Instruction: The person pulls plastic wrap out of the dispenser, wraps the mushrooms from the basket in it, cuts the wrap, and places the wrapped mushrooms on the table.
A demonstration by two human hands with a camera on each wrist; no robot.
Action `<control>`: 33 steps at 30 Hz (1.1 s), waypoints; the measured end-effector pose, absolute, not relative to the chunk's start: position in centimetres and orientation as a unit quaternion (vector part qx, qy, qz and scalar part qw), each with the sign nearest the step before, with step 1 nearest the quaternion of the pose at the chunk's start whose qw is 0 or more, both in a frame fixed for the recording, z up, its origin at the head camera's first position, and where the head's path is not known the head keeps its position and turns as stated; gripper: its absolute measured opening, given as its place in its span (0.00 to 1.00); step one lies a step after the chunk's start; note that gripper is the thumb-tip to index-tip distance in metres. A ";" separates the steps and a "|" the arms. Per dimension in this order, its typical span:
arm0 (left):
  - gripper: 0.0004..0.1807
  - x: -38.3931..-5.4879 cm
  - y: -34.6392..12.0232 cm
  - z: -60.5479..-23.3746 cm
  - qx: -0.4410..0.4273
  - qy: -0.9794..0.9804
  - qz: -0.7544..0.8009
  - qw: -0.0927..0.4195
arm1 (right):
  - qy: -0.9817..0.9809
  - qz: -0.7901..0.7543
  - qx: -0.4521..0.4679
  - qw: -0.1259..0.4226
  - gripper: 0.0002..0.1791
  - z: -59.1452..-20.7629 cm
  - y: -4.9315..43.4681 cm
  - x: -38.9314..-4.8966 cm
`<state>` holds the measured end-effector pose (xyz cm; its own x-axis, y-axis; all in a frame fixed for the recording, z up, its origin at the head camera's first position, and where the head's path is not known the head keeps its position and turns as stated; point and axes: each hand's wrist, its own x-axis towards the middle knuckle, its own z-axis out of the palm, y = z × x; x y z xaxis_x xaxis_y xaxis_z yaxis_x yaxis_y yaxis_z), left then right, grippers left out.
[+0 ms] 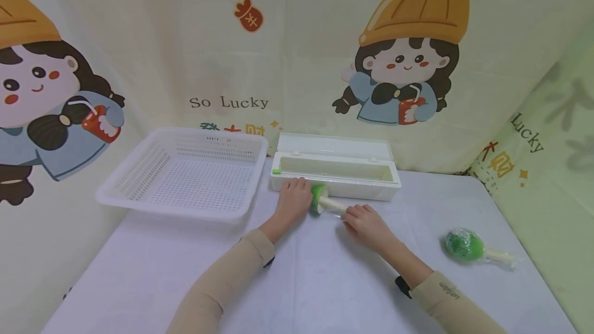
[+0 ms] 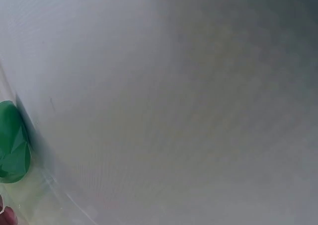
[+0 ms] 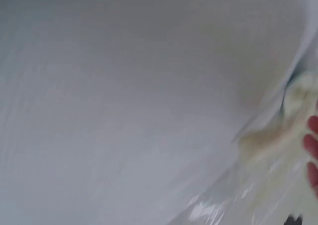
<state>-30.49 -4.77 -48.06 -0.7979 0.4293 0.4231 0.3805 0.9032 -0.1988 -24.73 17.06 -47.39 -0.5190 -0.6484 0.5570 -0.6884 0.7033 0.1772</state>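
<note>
A mushroom-shaped piece with a green cap and cream stem (image 1: 331, 205) lies before a white cling film box (image 1: 339, 188), its lid raised. My left hand (image 1: 293, 201) is beside the cap, fingers bent close to the box front; its grip is hidden. From the right, my right hand (image 1: 368, 226) pinches the stem's end with curled fingers. The left wrist view has the shiny green cap (image 2: 12, 143) at its left edge, fingertips (image 2: 7, 217) below. In the right wrist view, clear film (image 3: 208, 210) spreads under the cream stem (image 3: 263, 143), fingertips (image 3: 312, 145) nearby.
A white perforated basket (image 1: 232, 213) stands at the back left, beside the box. Another green-capped piece (image 1: 466, 245), wrapped in clear film, lies on the right of the white-covered table (image 1: 297, 293). A printed cloth (image 1: 306, 61) hangs behind.
</note>
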 end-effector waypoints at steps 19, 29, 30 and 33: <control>0.09 -29.9 -5.5 -47.6 -0.216 -0.947 -0.011 0.237 | -0.922 0.050 0.314 0.222 0.18 -48.1 15.1 -26.8; 0.15 -27.3 -6.8 -47.0 -0.383 -0.802 -0.054 0.455 | -0.940 0.090 0.261 0.199 0.21 -46.1 15.6 -25.3; 0.16 -27.0 -6.6 -46.8 -0.411 -0.773 -0.047 0.481 | -0.942 0.092 0.257 0.197 0.22 -45.9 15.5 -25.2; 0.17 -26.3 -6.0 -46.6 -0.467 -0.714 -0.022 0.521 | -0.946 0.095 0.246 0.189 0.24 -45.3 15.5 -24.7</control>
